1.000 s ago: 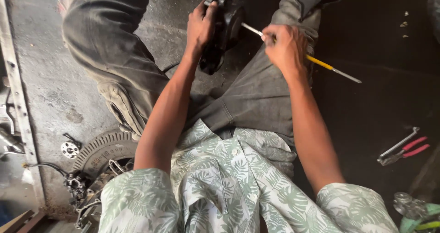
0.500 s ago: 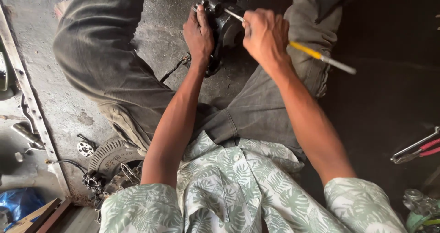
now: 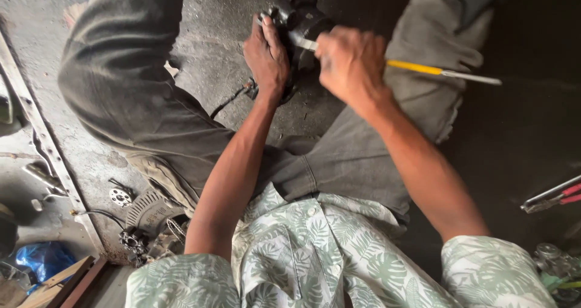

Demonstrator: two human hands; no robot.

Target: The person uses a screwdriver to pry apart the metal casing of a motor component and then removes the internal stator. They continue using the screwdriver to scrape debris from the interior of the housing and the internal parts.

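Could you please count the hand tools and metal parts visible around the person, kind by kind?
Yellow-handled tool, held in the right hand: 1
Red-handled pliers: 1
Dark motor part, under the left hand: 1
Small sprockets: 2
Total: 5
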